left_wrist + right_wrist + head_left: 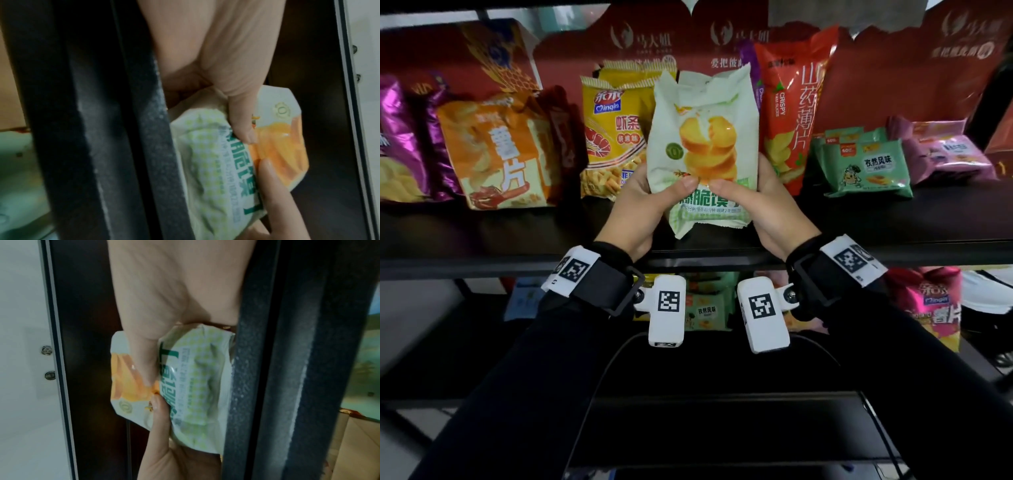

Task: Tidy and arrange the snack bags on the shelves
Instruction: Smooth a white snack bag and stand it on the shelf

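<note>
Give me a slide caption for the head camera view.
Both hands, left hand and right hand, hold a white-green snack bag upright before the stocked shelf.

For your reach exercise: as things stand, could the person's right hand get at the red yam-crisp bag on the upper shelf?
Probably not straight away. The red yam-crisp bag stands just above the right hand with nothing between them, but that hand and the left hand both grip the white-green bag; it must let go first.

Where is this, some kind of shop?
Probably a small snack shop or a mock-up of one. Black shelves carry rows of packaged snacks, such as a yellow shrimp-stick bag and a red yam-crisp bag, with a red branded backboard behind.
</note>
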Motion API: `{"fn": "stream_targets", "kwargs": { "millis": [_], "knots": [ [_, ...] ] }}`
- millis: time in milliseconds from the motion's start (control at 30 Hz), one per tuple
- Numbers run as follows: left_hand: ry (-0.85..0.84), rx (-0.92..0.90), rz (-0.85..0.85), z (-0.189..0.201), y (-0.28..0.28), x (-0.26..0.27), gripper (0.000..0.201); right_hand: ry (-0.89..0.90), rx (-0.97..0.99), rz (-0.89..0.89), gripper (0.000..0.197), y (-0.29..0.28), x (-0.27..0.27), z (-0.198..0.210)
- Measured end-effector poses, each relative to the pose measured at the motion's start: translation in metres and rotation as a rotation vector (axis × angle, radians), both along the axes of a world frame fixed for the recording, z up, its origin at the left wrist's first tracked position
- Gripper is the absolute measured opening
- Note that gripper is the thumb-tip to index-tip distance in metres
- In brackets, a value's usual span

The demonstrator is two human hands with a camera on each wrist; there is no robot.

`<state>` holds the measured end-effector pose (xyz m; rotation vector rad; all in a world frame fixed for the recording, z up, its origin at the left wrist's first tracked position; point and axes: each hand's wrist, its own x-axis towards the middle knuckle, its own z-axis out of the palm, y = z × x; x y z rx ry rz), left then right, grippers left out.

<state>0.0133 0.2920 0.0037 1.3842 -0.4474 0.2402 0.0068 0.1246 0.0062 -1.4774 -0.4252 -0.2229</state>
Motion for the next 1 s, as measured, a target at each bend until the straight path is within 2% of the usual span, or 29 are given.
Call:
{"fn": "stream_targets", "kwargs": {
  "millis": [200,333,400,500,667,800,900,1000],
  "knots": [
    [0.022,0.005,0.037,0.004,-0.009,-0.007,0.047,0.019,0.091,-0.011,0.05,-0.001,-0.001,-0.001],
    [0.017,-0.018,0.088,0.005,-0.008,-0.008,0.023,0.078,0.081,0.064,0.046,0.001,0.0,0.001],
    [0.014,-0.028,0.099,0.005,-0.007,-0.009,0.02,0.091,0.074,0.098,0.04,0.002,-0.001,0.002],
    [0.007,-0.024,0.067,0.004,-0.007,-0.009,0.022,0.08,0.094,0.049,0.042,0.001,-0.002,0.002],
    [0.024,-0.041,0.023,0.004,-0.007,-0.011,0.039,0.065,0.094,0.018,0.038,0.002,0.0,0.0],
    [0.016,-0.111,-0.002,0.005,-0.004,-0.007,0.034,0.07,0.084,-0.004,0.036,0.003,0.003,-0.001],
    [-0.025,-0.128,0.02,0.002,-0.001,-0.005,0.027,0.004,0.037,0.052,0.041,0.003,0.001,-0.004],
    [-0.074,-0.178,0.029,0.0,0.0,-0.003,0.028,-0.013,0.026,0.098,0.057,0.004,-0.002,-0.002]
  ]
}}
